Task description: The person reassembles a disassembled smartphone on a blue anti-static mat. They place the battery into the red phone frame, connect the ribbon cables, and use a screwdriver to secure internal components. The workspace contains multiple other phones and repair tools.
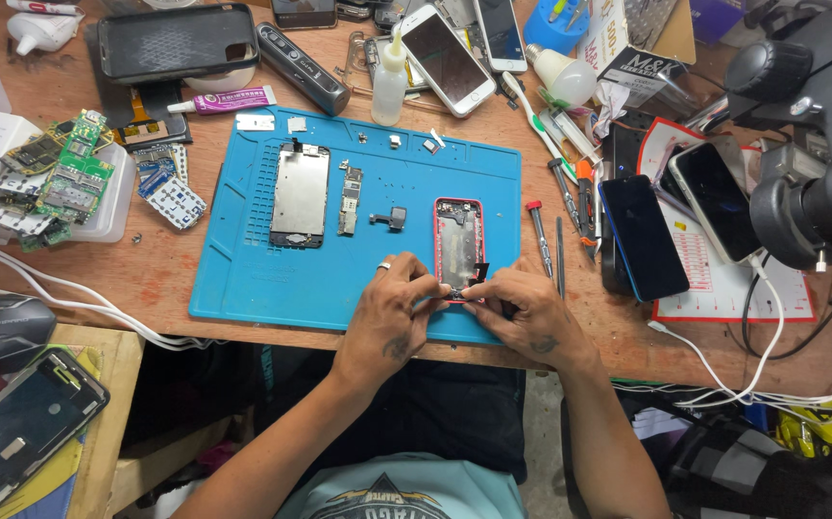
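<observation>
Both my hands, left [389, 309] and right [522, 308], pinch the bottom end of the opened red phone shell [459, 245] on the blue mat [243, 279], maybe gripping a tiny part.

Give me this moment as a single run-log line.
left hand: on bottom edge of pink phone shell | right hand: pinching same edge | shell: open, on blue mat | screwdriver: right of mat, untouched

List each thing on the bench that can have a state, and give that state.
Pink phone shell: opened, insides showing.
Screen assembly: detached, lying flat.
Black phone: screen dark.
White phone: screen dark.
Squeeze bottle: upright, capped.
Left hand: pinching at the shell's lower edge.
Right hand: pinching there too.
</observation>
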